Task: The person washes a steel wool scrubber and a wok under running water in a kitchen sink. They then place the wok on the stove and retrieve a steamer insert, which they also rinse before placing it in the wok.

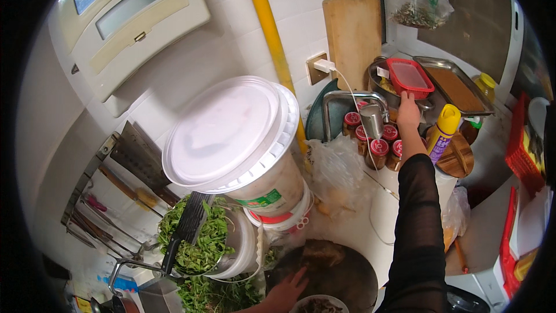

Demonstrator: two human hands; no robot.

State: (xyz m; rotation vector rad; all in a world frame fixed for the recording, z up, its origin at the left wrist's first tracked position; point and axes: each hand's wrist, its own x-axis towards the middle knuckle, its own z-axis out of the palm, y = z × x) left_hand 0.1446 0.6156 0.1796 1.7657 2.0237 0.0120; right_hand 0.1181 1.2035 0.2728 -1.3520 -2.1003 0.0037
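My right hand (pixel 408 112) reaches far across the counter and grips the near edge of a red plastic container (pixel 410 77), which has a pale, translucent inner surface. The container lies tilted over the rim of a metal pot (pixel 377 74). My left hand (pixel 286 292), its fingers spread and holding nothing, is low in the picture at the left side of a round, dark chopping board (pixel 352 265). Close by it, a white bowl (pixel 345 303) of dark shredded food is cut off by the lower picture edge. A brownish block (pixel 323 253) lies at the board's far side.
Several red-lidded jars (pixel 378 148) and a tap (pixel 347 94) stand left of my right forearm. A yellow-capped spray can (pixel 443 132) is close on its right. Left are a lidded white bucket (pixel 226 134) and a black knife (pixel 191 221) over leafy greens (pixel 208 234). A white cable (pixel 352 91) hangs across.
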